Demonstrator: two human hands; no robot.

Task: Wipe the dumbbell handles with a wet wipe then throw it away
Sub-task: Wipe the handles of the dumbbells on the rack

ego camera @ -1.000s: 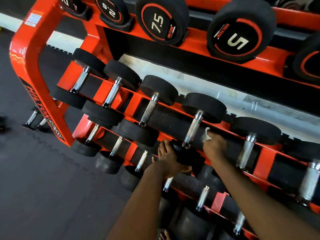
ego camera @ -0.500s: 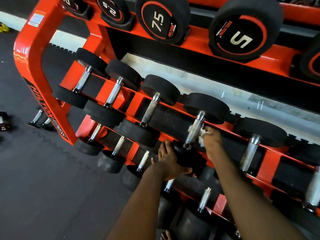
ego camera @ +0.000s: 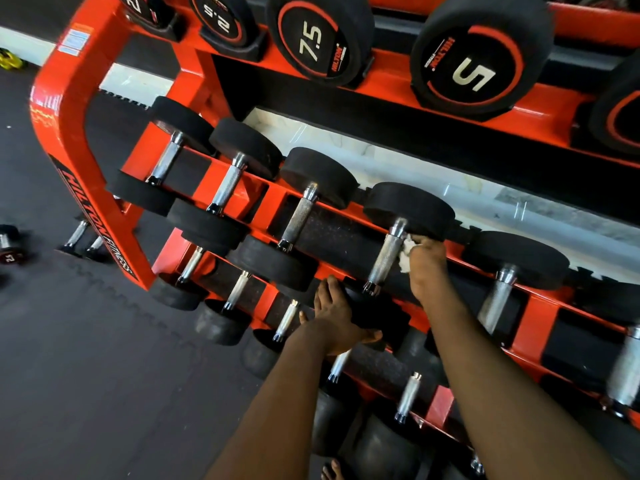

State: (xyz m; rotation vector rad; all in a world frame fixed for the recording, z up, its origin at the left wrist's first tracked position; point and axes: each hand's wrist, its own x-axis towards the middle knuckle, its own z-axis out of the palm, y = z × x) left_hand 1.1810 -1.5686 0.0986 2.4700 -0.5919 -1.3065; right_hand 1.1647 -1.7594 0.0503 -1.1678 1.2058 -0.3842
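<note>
Head view: on the middle row of an orange steel dumbbell rack [ego camera: 76, 133] lies a black rubber-headed dumbbell [ego camera: 408, 209], fourth from the left end, tilted with one head up and away from the person. The right hand [ego camera: 426, 268] is beside the upper part of its knurled chrome handle [ego camera: 382, 259]. This hand's grip is closed, fingers curled round a crumpled white wet wipe [ego camera: 405, 252], which touches the right side of the handle just under the far head. The left hand [ego camera: 337, 317] holds the near head of the same dumbbell; its grip is half closed, fingers along the head's left side and the thumb across its lower edge.

Other dumbbells of the same kind lie to either side in this row, and more lie in the row below. On the top row stand larger black dumbbells with red rings, one marked 7.5 [ego camera: 318, 39] and one marked 5 [ego camera: 481, 53]. The rack stands on a dark rubber mat floor [ego camera: 86, 375], where a small black dumbbell [ego camera: 8, 247] lies at the left edge.
</note>
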